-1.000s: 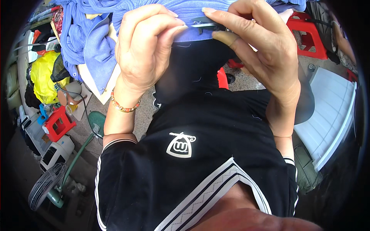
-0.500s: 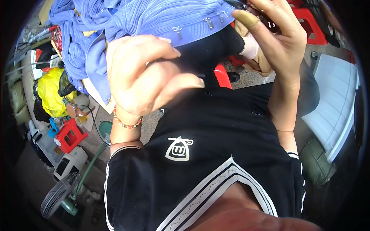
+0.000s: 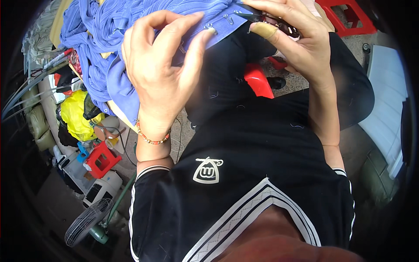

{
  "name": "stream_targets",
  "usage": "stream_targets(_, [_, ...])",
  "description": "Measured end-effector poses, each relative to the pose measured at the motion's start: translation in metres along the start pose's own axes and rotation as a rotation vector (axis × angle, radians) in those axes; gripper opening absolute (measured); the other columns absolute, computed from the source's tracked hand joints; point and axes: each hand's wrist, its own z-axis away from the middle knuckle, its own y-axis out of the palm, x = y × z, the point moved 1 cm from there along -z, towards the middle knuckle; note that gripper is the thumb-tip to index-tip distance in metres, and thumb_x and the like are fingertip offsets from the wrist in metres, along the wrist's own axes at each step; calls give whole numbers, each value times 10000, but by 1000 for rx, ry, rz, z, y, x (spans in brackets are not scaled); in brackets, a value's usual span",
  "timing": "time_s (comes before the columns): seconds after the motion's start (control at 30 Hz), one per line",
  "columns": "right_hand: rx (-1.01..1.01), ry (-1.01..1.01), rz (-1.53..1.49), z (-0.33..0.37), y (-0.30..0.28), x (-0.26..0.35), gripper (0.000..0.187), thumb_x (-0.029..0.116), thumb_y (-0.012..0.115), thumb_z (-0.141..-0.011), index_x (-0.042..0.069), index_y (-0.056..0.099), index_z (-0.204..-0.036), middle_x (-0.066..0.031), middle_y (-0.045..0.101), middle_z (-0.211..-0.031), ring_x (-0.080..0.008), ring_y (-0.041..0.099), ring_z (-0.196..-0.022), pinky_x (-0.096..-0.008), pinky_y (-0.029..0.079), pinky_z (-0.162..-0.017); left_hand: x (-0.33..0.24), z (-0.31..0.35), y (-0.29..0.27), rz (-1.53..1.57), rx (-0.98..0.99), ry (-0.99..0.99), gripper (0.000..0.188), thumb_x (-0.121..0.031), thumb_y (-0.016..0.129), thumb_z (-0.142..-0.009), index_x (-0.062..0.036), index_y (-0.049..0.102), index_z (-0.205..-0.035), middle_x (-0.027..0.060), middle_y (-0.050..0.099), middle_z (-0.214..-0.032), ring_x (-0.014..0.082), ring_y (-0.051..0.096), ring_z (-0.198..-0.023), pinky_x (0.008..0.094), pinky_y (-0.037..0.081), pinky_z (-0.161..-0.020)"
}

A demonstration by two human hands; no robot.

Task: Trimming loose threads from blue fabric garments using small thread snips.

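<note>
Biggest first: black shirt [image 3: 244, 148] on the person, just below the blue ribbed fabric [image 3: 111, 22]; fabric is heaped in front of the person, near edge over a dark trouser leg [image 3: 222, 72], probably for easy reach. Left hand [image 3: 159, 65], over the fabric's near edge: fingers curved, thumb and forefinger modestly apart, nothing clearly gripped; seems placed to steady the edge, though I can't confirm contact. Right hand [image 3: 305, 48], at the fabric's right end: closed round a dark hand tool [image 3: 283, 27], snips or pliers, can't tell; tip toward the fabric's corner, likely angled so handles sit clear of the cloth. Writing: pale emblem [image 3: 206, 171] on the shirt, below the fabric, letter-like mark plus script; brand omitted, no other label readable. Tan thumb cover [image 3: 264, 30], beside the fabric: padding, presumably. Small metal fasteners [image 3: 229, 18]: spaced along the fabric's edge, apparently attached.
</note>
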Motion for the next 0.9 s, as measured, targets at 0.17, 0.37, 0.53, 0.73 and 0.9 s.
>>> stream_targets(0.17, [97,-124,-14,-3,4,-8,353,5,774,-804,-5,710,-1151,-55,615,-864,-150,539,-780,-263,424,-695,4,-2,3,-27,4,34,135,-150,809,-761,-152,773,-891,-12,639,-879,178,562,-840,321,410,-801])
stream_targets(0.37, [61,-496,-263,-24,32,-57,333,-13,752,-821,-28,698,-1150,-92,623,-894,-186,593,-829,-281,466,-737,3,-1,9,155,-65,-56,77,-57,741,-847,-40,689,-901,76,650,-900,221,593,-855,320,455,-800])
stream_targets(0.53, [29,-775,-424,-25,33,-58,318,-10,746,-832,-35,696,-1146,-96,620,-899,-184,590,-828,-275,467,-738,5,3,11,323,-96,-187,52,-34,693,-887,-11,651,-908,99,647,-936,220,604,-894,317,473,-832])
stream_targets(0.73, [187,-205,-137,-14,16,-27,310,2,742,-841,-34,697,-1146,-92,611,-895,-186,573,-814,-275,460,-730,8,6,8,235,-68,-154,48,-26,658,-903,-10,665,-948,106,648,-971,228,602,-952,321,474,-870])
stream_targets(0.9, [232,-205,-116,-19,16,-26,296,15,745,-834,-25,708,-1126,-92,610,-881,-188,567,-791,-284,457,-711,10,7,8,230,-37,-182,92,-26,648,-904,-14,681,-989,106,651,-996,232,598,-990,326,469,-895])
